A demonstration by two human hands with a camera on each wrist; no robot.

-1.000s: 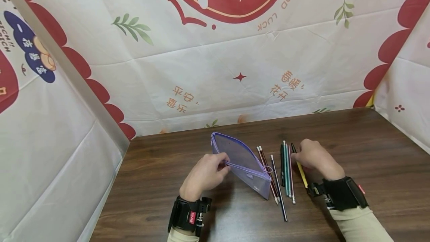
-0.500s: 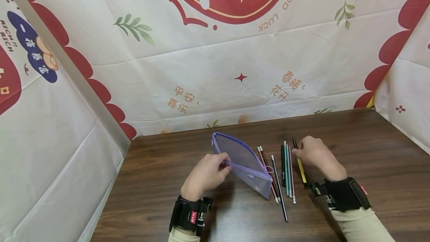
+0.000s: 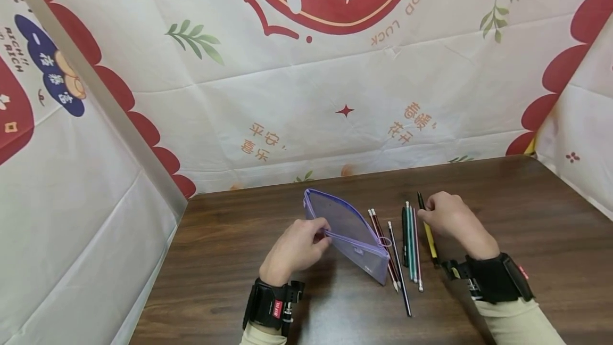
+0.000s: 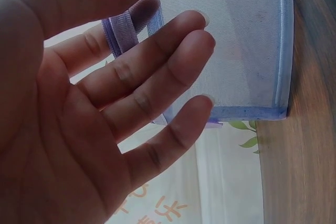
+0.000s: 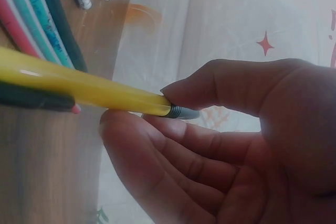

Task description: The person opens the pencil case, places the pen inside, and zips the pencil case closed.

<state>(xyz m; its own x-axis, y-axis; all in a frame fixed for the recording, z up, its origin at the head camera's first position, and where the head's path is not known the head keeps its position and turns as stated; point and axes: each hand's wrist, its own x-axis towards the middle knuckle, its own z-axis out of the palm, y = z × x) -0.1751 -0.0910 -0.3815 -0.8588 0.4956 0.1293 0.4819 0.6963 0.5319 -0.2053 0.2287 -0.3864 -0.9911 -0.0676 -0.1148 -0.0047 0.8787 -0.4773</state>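
My left hand (image 3: 298,246) pinches the zipper edge of a purple mesh pencil case (image 3: 361,257) between thumb and index finger; the other fingers lie apart in the left wrist view. The case stands tilted with its mouth parted. To the right, my right hand (image 3: 455,222) pinches a yellow pen (image 3: 430,241) with black ends. In the right wrist view, thumb and fingertips grip the yellow pen (image 5: 105,88) near its black grip end. A dark stick with a pink tip (image 5: 37,97) runs alongside the pen; whether it belongs to it, I cannot tell.
Between case and right hand lies a row of pens and pencils (image 3: 411,244), some green, one pinkish. A dark striped pencil (image 3: 400,270) and two reddish-brown pencils (image 3: 391,268) lie beside the case. Printed white cloth (image 3: 287,105) walls the wooden table (image 3: 230,260).
My right hand has shifted slightly away from me with the yellow pen, whose far black end now shows more. The left hand and the pencil case have stayed almost still.
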